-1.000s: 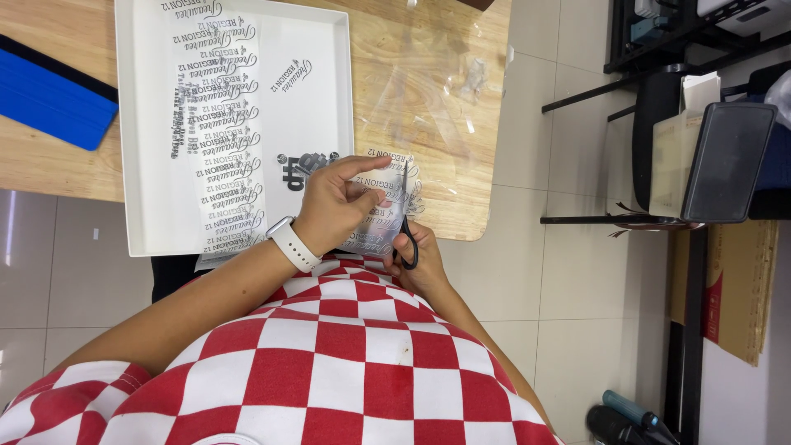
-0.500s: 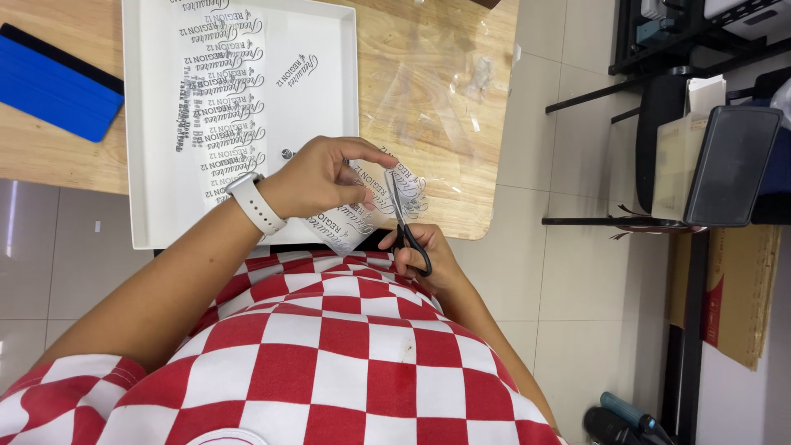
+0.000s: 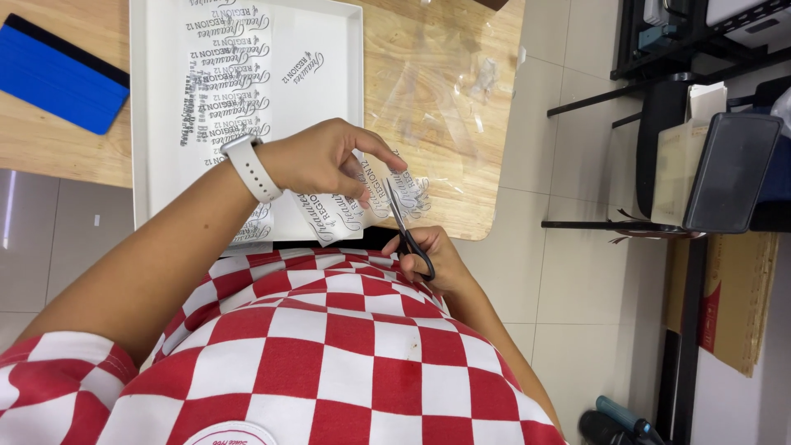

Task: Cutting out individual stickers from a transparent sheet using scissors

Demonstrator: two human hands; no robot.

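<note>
The left hand [image 3: 321, 161], a white watch [image 3: 250, 168] on its wrist, is pinched shut on a strip of clear printed film [image 3: 350, 202], thumb and fingertips gripping its upper edge so the piece hangs taut in the air over the near edge of the worktop [image 3: 461, 124]. The right hand [image 3: 437, 259] is closed through the loops of black-handled scissors [image 3: 406, 227], held low against the checked shirt [image 3: 329, 346] with the blades pointing up into the film between two printed marks; holding the strip stretched seems to give the blades a firm line. Behind, a white tray [image 3: 354, 91] holds more printed pieces, clear offcuts [image 3: 437, 91] lie toward the right end, and a blue squeegee [image 3: 58, 74] rests near the left edge
</note>
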